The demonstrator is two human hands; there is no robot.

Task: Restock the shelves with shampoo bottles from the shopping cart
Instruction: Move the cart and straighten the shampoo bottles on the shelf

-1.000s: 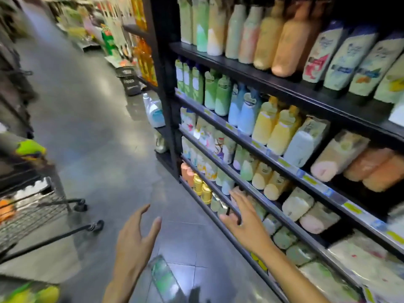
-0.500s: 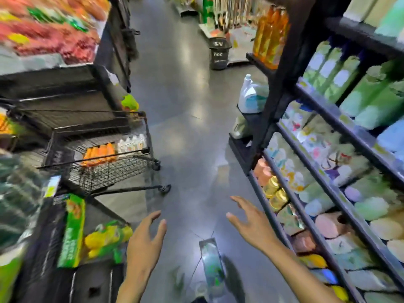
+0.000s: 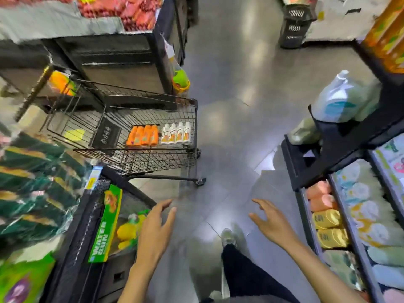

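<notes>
Black wire shopping cart (image 3: 153, 162) at eleven o'clock, well apart from both hands. Inside, orange plastic shampoo bottles (image 3: 143, 135) and white plastic shampoo bottles (image 3: 177, 134) sit side by side, caps toward twelve. Left hand (image 3: 153, 232) is nearer. It and the right hand (image 3: 273, 224) are spread wide, empty.

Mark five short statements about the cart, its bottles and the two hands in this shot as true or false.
1. The left hand and the right hand hold nothing. True.
2. The shopping cart holds only white bottles. False: orange bottles stand in it beside the white bottles.
3. In the picture, the orange bottles stand left of the white ones. True.
4. The left hand grips the cart. False: it is open over the floor, apart from the cart.
5. A green box marked WATER GUN sits left of the left hand. True.
</notes>
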